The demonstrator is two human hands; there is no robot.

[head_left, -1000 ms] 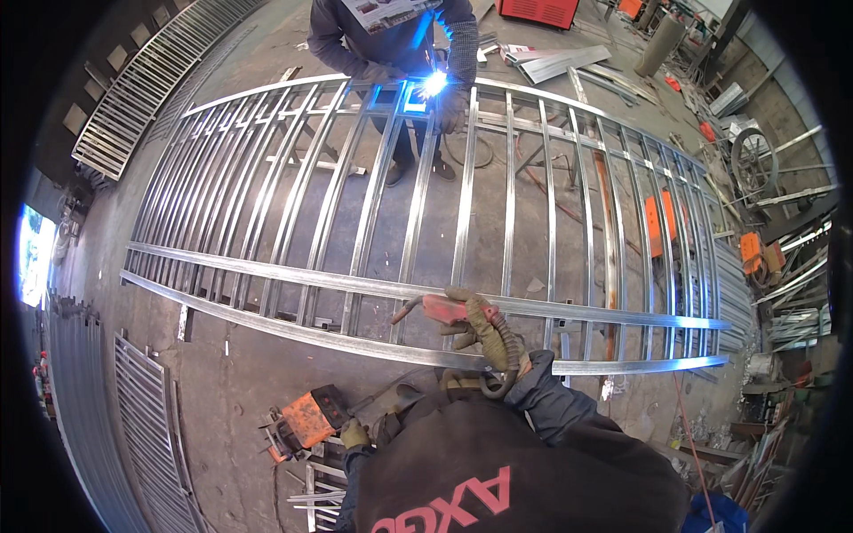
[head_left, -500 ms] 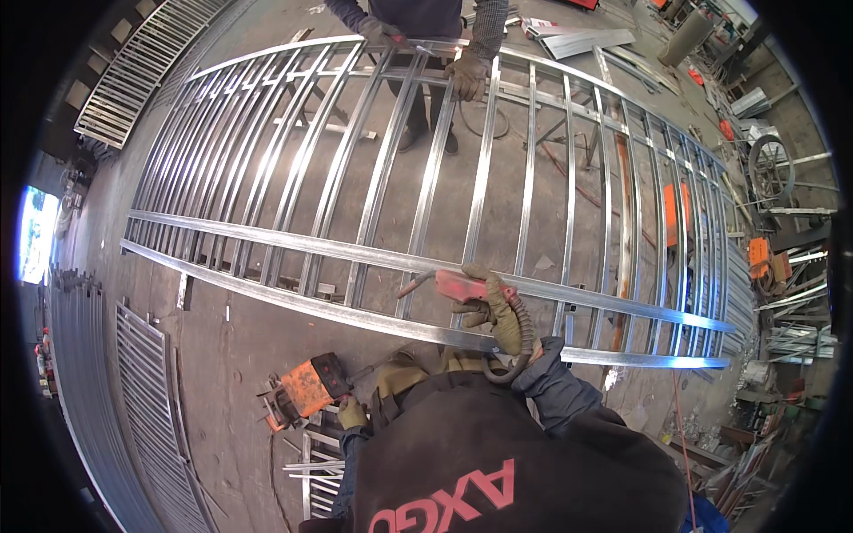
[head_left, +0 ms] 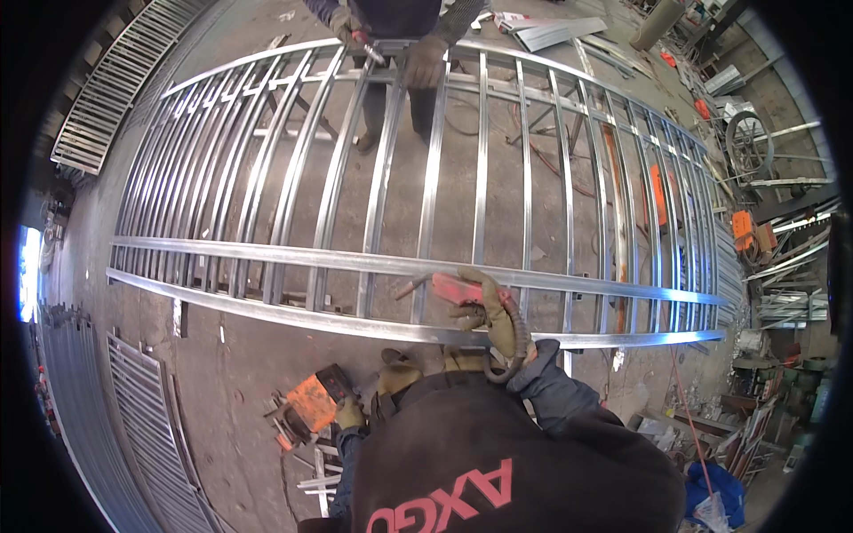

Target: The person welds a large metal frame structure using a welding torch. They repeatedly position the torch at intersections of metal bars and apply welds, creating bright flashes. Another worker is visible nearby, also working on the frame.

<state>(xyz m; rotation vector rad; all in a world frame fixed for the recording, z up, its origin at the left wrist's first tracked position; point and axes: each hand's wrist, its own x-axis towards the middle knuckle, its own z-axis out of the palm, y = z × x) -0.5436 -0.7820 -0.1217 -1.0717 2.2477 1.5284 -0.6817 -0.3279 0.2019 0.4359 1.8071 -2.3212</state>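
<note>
My gloved right hand (head_left: 499, 327) is closed around a red welding torch (head_left: 455, 289) with a bent neck and a ribbed cable sleeve. The torch is over the near rails of a large silver metal frame (head_left: 346, 259) with many parallel bars. Lower left, my gloved left hand (head_left: 351, 414) appears closed at the edge of an orange-and-black boxy object (head_left: 313, 403); its fingers are partly hidden. Across the frame, a co-worker's gloved hand (head_left: 342, 21) holds a red-and-metal tool (head_left: 366, 44). The co-worker's other gloved hand (head_left: 426, 62) is at the far rail.
Barred panels stand or lie at the upper left (head_left: 120, 89) and lower left (head_left: 155, 400). Long grey bars (head_left: 75, 373) line the left. Orange machines (head_left: 744, 229), metal scrap and a spoked wheel (head_left: 748, 147) fill the right. A blue bag (head_left: 718, 493) sits lower right.
My view has shifted slightly, with the frame lower in it. The co-worker's tool now points down past the far rail. My right hand still grips the torch, and my left hand stays beside the orange-and-black object.
</note>
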